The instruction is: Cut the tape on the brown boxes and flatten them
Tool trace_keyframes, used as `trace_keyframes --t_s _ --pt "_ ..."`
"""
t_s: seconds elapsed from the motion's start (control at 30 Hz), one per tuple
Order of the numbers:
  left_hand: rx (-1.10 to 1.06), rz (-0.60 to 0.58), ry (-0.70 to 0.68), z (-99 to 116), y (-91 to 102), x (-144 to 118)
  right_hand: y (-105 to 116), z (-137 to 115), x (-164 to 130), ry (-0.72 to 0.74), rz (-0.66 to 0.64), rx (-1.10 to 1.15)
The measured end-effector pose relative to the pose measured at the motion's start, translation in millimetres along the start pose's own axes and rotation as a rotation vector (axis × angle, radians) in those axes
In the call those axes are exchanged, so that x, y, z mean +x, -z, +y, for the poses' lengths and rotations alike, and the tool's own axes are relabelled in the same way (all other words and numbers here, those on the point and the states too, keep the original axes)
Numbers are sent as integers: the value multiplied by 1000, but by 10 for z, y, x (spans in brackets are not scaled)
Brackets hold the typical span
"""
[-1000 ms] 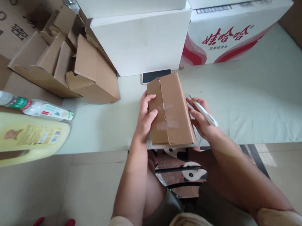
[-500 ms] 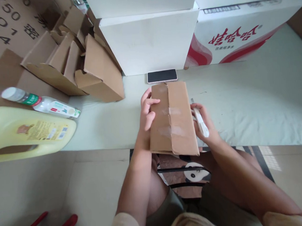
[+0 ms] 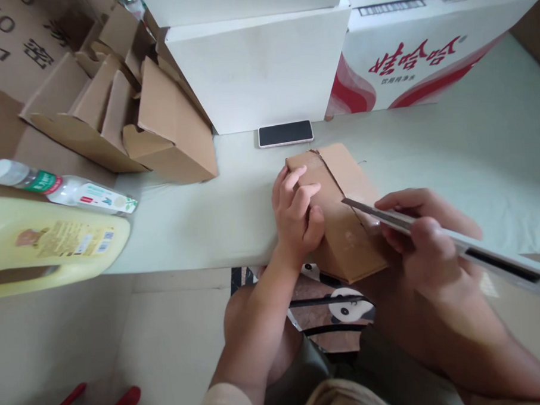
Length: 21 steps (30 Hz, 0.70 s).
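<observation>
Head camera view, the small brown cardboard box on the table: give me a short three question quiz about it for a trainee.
1. True or false: the left hand rests on top of the small brown cardboard box.
2. What does the right hand hold? A) a red marker B) a long white utility knife with its metal blade out C) a roll of tape
3. Which flat object lies on the pale green table just behind the box?

Key: 1 true. 2 B, with the blade tip over the box top. 3 The black-screened phone.
</observation>
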State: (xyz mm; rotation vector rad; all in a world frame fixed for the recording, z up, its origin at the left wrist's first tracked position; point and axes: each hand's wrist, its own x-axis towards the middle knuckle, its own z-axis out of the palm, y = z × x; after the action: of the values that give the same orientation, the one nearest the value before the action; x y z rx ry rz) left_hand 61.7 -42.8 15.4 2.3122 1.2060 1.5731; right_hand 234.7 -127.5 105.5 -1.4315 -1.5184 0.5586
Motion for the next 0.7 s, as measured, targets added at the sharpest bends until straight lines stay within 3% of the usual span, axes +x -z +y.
trace_keyframes --t_s 0.17,0.37,0.7 --pt "-35 17 15 28 -23 6 -21 -46 76 69 -7 -197" --pt "-21 22 14 -4 -39 12 -38 -21 107 190 39 -258" --pt "-15 12 35 -11 -40 3 -24 25 85 138 23 -237"
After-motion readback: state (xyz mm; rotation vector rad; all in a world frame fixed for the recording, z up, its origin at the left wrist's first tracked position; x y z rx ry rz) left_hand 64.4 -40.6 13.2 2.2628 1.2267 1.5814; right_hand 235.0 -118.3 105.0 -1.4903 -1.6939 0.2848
